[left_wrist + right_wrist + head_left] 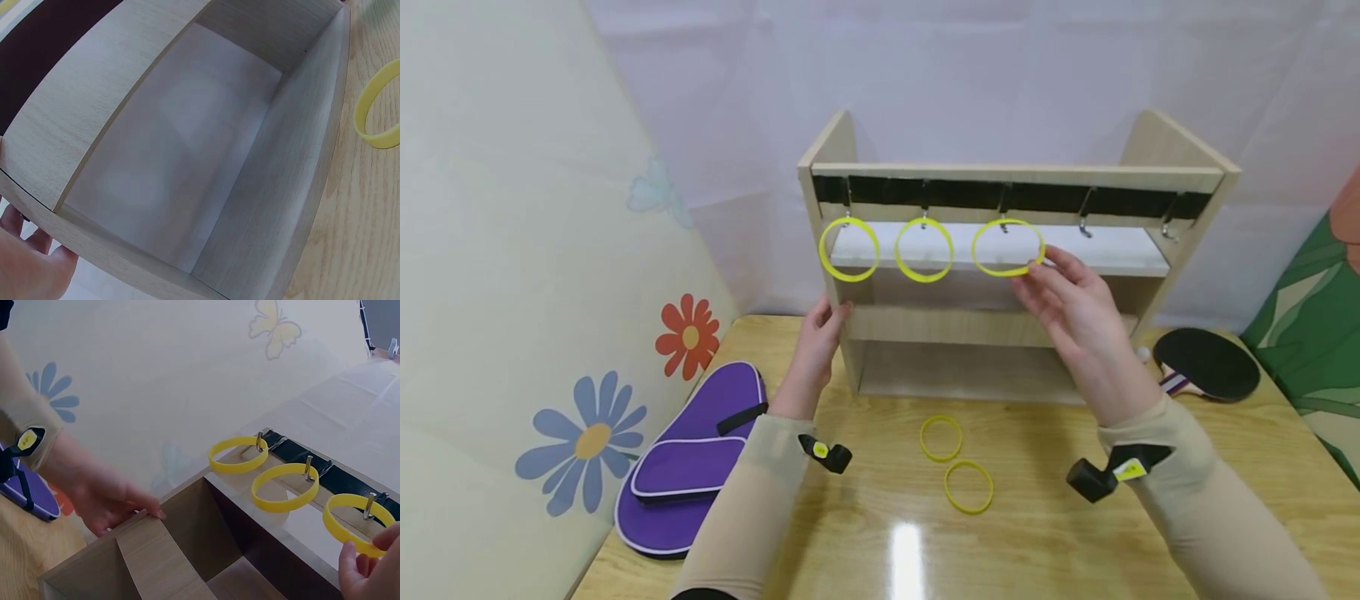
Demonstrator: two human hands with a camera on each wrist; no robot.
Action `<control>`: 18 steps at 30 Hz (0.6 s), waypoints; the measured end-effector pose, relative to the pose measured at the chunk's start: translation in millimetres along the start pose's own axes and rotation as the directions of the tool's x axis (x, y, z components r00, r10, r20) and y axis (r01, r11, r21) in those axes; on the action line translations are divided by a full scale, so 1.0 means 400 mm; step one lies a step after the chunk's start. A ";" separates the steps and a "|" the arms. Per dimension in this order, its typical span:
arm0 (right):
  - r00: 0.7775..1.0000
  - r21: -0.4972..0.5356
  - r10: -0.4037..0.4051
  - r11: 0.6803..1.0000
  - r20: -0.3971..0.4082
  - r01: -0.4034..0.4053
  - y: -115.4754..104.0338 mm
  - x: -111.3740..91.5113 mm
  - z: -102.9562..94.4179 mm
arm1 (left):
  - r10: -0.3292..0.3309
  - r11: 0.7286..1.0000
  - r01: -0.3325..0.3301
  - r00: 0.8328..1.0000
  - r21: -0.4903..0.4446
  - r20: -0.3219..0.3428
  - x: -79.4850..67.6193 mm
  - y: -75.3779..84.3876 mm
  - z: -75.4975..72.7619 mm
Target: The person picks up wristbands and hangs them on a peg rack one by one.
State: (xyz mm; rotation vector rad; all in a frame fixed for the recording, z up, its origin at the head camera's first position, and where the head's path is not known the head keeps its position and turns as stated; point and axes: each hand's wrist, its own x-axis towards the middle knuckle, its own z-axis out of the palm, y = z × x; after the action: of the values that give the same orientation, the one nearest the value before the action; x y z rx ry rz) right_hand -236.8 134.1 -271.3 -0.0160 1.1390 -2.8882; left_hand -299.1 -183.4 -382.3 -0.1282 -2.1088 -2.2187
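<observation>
Wooden table (865, 508) below, your right hand (1067, 308) pinches a yellow ring (1000, 273) around the third hook (1004, 200) from left.
Your left hand (815, 350) grips the shelf (947, 325), likely steadying it; two loose rings (967, 510) lie in front.

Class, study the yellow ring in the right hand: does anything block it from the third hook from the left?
Nothing visible does. The right hand pinches the yellow ring by its edge, right at the third hook. The two neighbouring rings hang to the left, apart from it.
</observation>
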 end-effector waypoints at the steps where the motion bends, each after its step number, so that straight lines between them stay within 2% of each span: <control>1: 1.000 -0.003 -0.002 1.000 -0.005 0.002 0.002 0.001 -0.001 | 0.001 1.000 -0.001 1.000 -0.002 0.001 0.000 -0.001 0.000; 7: 1.000 -0.047 0.000 0.999 -0.028 -0.001 0.012 0.006 -0.009 | 0.000 1.000 0.000 1.000 -0.005 0.000 -0.001 -0.003 0.001; 18: 1.000 -0.150 0.001 0.989 -0.023 -0.005 0.020 0.006 -0.012 | 0.000 1.000 0.000 1.000 -0.008 -0.014 0.002 -0.007 0.000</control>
State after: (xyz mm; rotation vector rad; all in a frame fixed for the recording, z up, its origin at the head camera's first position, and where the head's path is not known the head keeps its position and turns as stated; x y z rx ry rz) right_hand -239.3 131.3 -280.1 0.0139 1.3565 -2.7999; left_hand -300.2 -183.1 -385.1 -0.1120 -2.0927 -2.2220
